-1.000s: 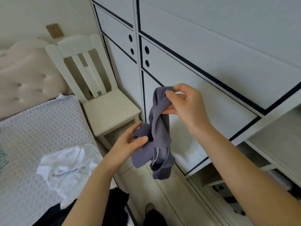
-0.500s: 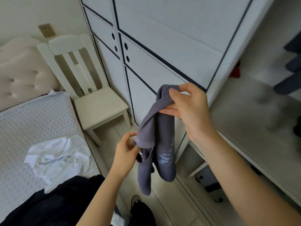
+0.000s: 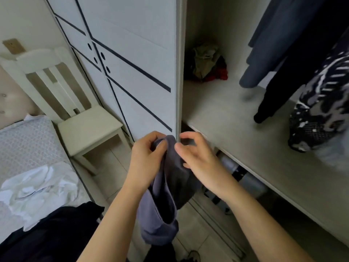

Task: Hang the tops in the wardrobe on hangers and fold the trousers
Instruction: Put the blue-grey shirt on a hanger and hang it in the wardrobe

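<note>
A purple-grey garment hangs bunched in front of me, just before the edge of the wardrobe door. My left hand grips its top edge with curled fingers. On the garment's right side my right hand touches the cloth, thumb against it and fingers loosely curled; whether it pinches the cloth I cannot tell. The open wardrobe compartment lies to the right, with dark tops and a patterned garment hanging inside.
A white chair stands left of the wardrobe. The bed at left carries a crumpled white garment and black clothing. A heap of olive and red cloth lies at the back of the wardrobe shelf. Storage items sit under the shelf.
My view swung right, showing the open wardrobe. My left hand rose from the garment's lower part to its top edge, beside my right hand. The garment now hangs lower.
</note>
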Action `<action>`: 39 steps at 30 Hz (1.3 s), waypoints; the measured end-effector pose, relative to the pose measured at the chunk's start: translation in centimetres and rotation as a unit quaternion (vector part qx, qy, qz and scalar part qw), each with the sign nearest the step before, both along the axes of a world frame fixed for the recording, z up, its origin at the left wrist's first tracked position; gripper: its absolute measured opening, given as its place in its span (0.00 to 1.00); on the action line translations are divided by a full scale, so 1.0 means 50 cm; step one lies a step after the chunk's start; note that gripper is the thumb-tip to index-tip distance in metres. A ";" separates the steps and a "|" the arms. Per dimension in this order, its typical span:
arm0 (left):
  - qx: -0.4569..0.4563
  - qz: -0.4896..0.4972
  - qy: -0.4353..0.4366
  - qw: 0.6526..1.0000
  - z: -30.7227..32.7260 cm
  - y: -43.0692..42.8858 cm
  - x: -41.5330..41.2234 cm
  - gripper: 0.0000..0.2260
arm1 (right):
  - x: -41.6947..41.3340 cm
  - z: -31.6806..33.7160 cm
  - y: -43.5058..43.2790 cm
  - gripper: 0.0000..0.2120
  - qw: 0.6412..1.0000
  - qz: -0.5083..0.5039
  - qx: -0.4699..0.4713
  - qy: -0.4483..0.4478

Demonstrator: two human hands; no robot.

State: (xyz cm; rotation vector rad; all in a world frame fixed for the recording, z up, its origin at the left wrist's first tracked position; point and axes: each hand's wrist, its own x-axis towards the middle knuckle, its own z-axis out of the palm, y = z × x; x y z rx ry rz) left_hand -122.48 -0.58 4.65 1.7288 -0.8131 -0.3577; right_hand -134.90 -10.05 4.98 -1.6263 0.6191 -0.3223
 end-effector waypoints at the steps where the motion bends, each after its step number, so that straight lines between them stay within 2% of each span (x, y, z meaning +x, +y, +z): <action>1: 0.008 -0.014 -0.010 1.000 0.004 -0.009 -0.010 0.09 | -0.011 -0.003 0.004 0.22 0.998 0.030 -0.050 0.030; 2: 0.014 -0.025 -0.015 0.999 0.007 -0.016 -0.018 0.10 | -0.019 -0.007 0.005 0.22 0.993 0.031 -0.105 0.054; 5: 0.039 -0.069 -0.033 0.996 0.018 -0.033 -0.034 0.10 | -0.037 -0.007 -0.007 0.10 0.976 -0.044 -0.207 0.054; 8: 0.047 -0.106 -0.051 0.992 0.022 -0.051 -0.038 0.08 | -0.047 0.003 -0.016 0.10 0.967 -0.056 -0.241 0.056; 12: 0.041 -0.147 -0.063 0.986 0.017 -0.070 -0.038 0.03 | -0.056 -0.003 -0.037 0.06 0.949 -0.087 -0.295 0.066; 17: 0.091 -0.175 -0.139 0.970 -0.026 -0.063 -0.008 0.06 | -0.063 0.005 -0.057 0.09 0.961 -0.130 -0.242 0.033; 21: 0.141 -0.183 -0.142 0.962 -0.062 -0.051 0.021 0.05 | -0.070 0.005 -0.053 0.07 0.960 -0.151 -0.233 0.021; 24: 0.184 -0.167 -0.164 0.955 -0.086 -0.037 0.038 0.05 | -0.078 0.008 -0.051 0.11 0.962 -0.188 -0.197 -0.006; 30: 0.259 -0.126 -0.106 0.952 -0.137 -0.006 0.083 0.09 | -0.113 0.038 -0.074 0.07 0.945 -0.246 -0.214 -0.039; 35: 0.245 -0.057 -0.132 0.959 -0.155 0.008 0.107 0.10 | -0.124 0.040 -0.108 0.07 0.925 -0.278 -0.260 -0.012; 39: 0.254 0.007 -0.079 0.964 -0.161 0.030 0.123 0.06 | -0.132 0.030 -0.113 0.07 0.923 -0.296 -0.245 -0.009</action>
